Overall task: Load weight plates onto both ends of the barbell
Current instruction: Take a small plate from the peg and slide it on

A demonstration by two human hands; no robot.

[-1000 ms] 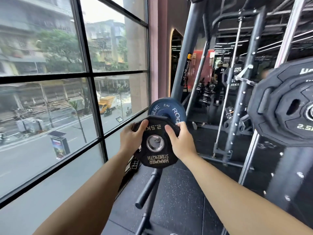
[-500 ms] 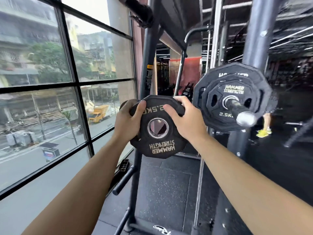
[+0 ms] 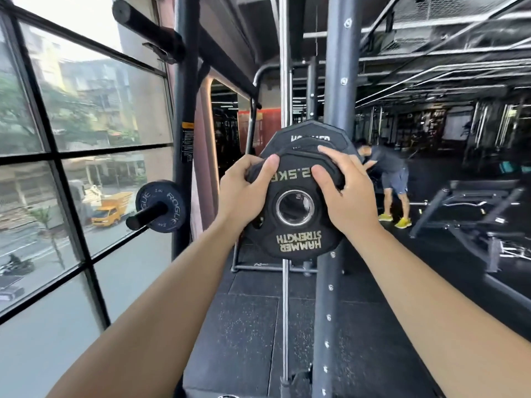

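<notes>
Three plates can be counted: one small black rubber 2.5 kg plate with a steel-ringed hole, one larger black plate close behind it, and one dark blue plate on a peg at left. The small plate sits upright between both hands. The left hand and right hand each grip its upper rim, thumbs on its face.
</notes>
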